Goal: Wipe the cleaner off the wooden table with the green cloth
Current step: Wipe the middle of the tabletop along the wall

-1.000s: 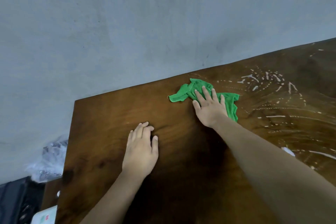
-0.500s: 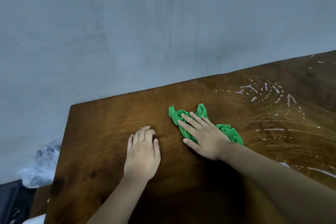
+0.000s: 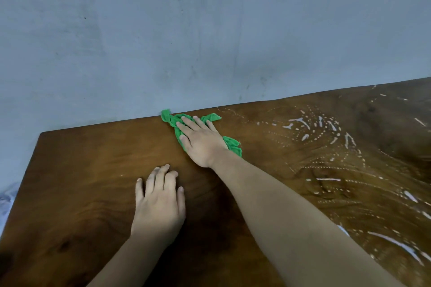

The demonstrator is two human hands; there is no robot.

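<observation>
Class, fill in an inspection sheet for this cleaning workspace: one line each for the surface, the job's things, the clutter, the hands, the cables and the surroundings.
Surface: brown wooden table; the left part shows no streaks, and white cleaner streaks and dots cover the right part.
Job's things: crumpled green cloth lies at the table's far edge.
Clutter: nothing seen.
Hands: right hand presses the cloth down with straight fingers; left hand rests flat on bare wood, apart from the cloth.
Cables: nothing seen.
Surroundings: grey-blue wall behind the table; pale crumpled thing beyond the left edge, too cut off to identify.
</observation>
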